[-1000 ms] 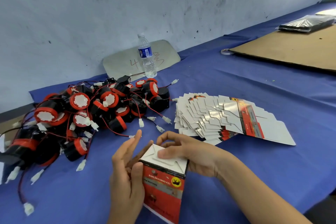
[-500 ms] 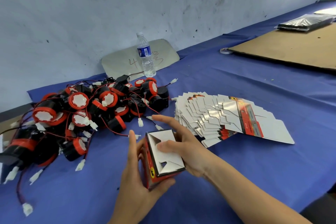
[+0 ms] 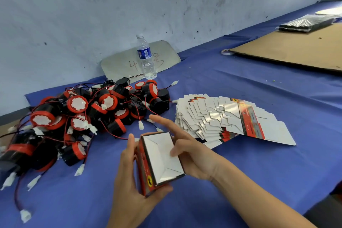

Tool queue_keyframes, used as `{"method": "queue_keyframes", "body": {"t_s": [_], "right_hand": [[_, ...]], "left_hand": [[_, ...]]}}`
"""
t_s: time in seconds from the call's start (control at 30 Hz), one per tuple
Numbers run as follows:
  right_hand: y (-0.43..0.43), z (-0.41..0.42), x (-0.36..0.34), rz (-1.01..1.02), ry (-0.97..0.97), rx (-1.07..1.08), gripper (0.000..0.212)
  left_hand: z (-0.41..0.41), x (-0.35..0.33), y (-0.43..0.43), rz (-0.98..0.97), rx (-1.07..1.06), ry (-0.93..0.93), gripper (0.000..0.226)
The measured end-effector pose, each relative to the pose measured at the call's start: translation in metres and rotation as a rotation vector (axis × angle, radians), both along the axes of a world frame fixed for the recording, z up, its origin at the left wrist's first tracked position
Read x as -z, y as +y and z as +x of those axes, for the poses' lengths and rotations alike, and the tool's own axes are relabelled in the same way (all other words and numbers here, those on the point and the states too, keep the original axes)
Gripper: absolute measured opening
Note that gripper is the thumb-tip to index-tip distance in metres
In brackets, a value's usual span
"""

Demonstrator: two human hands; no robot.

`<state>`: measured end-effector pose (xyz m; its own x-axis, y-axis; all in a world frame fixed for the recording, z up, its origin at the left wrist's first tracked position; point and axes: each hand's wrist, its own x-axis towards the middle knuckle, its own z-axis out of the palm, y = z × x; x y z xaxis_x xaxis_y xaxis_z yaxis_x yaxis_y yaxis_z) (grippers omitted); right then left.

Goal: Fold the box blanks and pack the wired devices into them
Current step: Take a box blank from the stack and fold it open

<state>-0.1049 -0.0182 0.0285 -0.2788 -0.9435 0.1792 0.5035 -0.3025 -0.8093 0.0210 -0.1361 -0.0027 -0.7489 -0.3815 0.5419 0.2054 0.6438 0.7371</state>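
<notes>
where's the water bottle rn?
In the head view, the clear plastic water bottle stands upright at the back left by the wall, before a grey board, just behind the heap of red-and-black wired devices.

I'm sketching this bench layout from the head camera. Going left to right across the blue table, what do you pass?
Pile of wired devices → folded box, gripped by the left hand with the right hand on it → fanned stack of box blanks → brown cardboard sheet.
</notes>
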Motion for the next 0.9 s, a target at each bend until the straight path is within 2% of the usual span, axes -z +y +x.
{"method": "queue_keyframes", "body": {"t_s": [0.17, 0.3, 0.43, 0.5, 0.57, 0.6, 0.67, 0.73, 0.77, 0.8, 0.83, 0.9], "right_hand": [[0.000, 0.000, 0.003, -0.102, -0.168, -0.052, 0.077], [-0.005, 0.000, 0.008, -0.077, -0.250, -0.045, 0.081], [-0.006, -0.006, 0.013, -0.057, -0.222, -0.074, 0.079], [-0.005, -0.008, 0.011, -0.064, -0.236, -0.077, 0.072], [-0.005, -0.010, 0.010, -0.049, -0.187, -0.003, 0.060], [-0.006, -0.011, 0.009, -0.012, -0.089, 0.085, 0.055], [-0.004, -0.009, 0.006, 0.089, 0.247, 0.327, 0.052], [-0.001, -0.003, 0.003, 0.150, 0.670, 0.548, 0.057], [-0.004, 0.002, 0.003, 0.148, 0.886, 0.592, 0.061], [-0.008, 0.009, 0.004, 0.139, 1.092, 0.599, 0.065], [-0.015, 0.017, 0.005, 0.124, 1.255, 0.574, 0.069], [-0.028, 0.028, 0.002, 0.106, 1.367, 0.446, 0.075]], "left_hand": [[-0.002, -0.012, 0.012, 0.080, 0.022, 0.100, 0.094], [-0.002, -0.006, 0.008, 0.147, 0.009, 0.046, 0.094], [-0.009, 0.004, 0.004, 0.278, 0.105, 0.056, 0.095], [-0.013, 0.012, 0.003, 0.269, 0.163, 0.085, 0.093], [-0.016, 0.020, -0.001, 0.209, 0.142, 0.023, 0.090], [-0.016, 0.021, -0.003, 0.157, 0.088, -0.030, 0.083], [-0.013, 0.023, -0.012, 0.136, -0.043, -0.110, 0.065], [-0.011, 0.017, -0.017, 0.287, -0.076, -0.053, 0.047], [-0.010, 0.012, -0.017, 0.405, -0.050, -0.022, 0.035], [-0.009, 0.008, -0.016, 0.490, -0.029, -0.015, 0.032], [-0.009, 0.004, -0.016, 0.527, -0.011, -0.006, 0.039], [-0.009, 0.002, -0.014, 0.478, -0.015, -0.061, 0.055]]}}
